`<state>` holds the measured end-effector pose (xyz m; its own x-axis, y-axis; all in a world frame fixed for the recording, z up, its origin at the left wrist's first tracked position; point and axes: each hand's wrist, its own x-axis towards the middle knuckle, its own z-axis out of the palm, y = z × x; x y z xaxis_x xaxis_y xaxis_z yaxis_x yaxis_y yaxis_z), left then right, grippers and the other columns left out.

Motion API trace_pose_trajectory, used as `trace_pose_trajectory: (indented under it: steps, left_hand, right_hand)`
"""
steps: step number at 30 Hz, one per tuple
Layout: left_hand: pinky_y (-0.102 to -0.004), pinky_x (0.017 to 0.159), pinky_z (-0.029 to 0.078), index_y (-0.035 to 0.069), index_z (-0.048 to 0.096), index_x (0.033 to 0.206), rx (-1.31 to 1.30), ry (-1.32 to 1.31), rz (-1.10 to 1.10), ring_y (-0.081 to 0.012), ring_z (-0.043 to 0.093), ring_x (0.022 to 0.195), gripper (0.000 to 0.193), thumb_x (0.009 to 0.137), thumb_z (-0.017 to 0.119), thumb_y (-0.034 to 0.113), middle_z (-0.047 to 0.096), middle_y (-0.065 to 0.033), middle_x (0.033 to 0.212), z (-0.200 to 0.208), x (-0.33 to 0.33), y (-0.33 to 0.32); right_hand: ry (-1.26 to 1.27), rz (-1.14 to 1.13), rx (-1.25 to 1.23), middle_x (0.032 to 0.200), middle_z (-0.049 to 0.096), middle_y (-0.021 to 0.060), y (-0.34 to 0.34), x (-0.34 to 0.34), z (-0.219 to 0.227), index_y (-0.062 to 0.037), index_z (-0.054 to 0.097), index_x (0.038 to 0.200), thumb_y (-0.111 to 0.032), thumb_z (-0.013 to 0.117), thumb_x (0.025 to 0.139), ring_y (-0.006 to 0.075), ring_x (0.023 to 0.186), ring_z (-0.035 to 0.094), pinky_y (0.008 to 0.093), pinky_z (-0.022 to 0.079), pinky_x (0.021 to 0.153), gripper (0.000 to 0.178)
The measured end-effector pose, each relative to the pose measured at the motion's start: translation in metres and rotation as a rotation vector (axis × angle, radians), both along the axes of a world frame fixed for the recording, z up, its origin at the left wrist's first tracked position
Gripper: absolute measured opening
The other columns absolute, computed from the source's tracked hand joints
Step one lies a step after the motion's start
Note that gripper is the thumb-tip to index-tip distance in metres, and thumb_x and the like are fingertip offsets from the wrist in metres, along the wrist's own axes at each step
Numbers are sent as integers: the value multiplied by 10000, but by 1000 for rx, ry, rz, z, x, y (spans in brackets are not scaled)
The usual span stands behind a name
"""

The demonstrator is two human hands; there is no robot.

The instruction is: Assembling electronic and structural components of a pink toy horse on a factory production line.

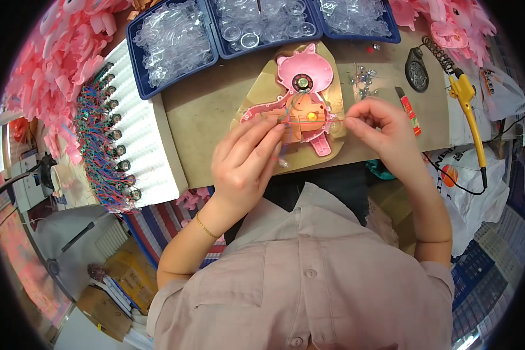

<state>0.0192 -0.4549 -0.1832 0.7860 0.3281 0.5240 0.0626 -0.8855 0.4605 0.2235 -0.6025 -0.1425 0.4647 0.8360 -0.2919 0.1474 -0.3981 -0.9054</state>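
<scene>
In front of me a pink plastic toy half-shell [319,144] lies hollow side up on a tan fixture plate [333,58]. A round black speaker [303,83] sits in its upper part, and an orange block with a yellow round piece [312,116] sits lower down. My left hand [245,156] rests over the shell's left side, its fingers closed on thin wires near the block. To the right of the shell my right hand [385,127] pinches the end of a thin red wire [331,121] stretched across it. The left fingertips partly hide the wires.
Blue trays [216,46] of clear plastic parts stand at the back. At left, a white foam sheet [151,140] carries wired speakers [122,150]. Pink shells [64,52] are piled at back left. A yellow soldering iron [465,102] and a red-handled knife [410,114] are at right.
</scene>
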Motion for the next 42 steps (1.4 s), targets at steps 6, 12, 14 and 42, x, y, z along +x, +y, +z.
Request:
trace_pose_trajectory:
  steps: [6,12,14,42]
  left_hand:
    - [-336,771,468,100,684,1076,149,104,75,-202,588,958,372,705,713,96,630,-18,1110,9,4,-10]
    - [-333,775,465,95,670,1064,193,83,-102,-188,581,970,366,701,690,142,641,-22,1083,14,20,-3]
    - [-338,781,471,66,665,1011,83,-14,-183,-203,603,959,316,703,685,135,649,-41,1070,0,20,3]
    - [-307,819,414,57,637,1123,291,204,-135,-158,538,972,397,743,595,163,598,-28,1075,20,14,-4]
  right_hand:
    - [-661,68,84,721,542,18,-17,-19,-24,-48,590,840,-69,694,813,127,611,504,275,383,566,109]
    - [-721,115,147,742,566,36,-40,-45,-35,-43,575,860,-58,704,805,154,659,555,292,417,609,141]
    - [-22,-225,19,788,566,-11,-35,-47,-30,-17,581,899,-87,662,870,68,706,522,233,425,653,111]
    - [-369,159,140,895,652,68,13,0,2,-6,665,948,-41,671,819,155,819,620,256,478,708,134]
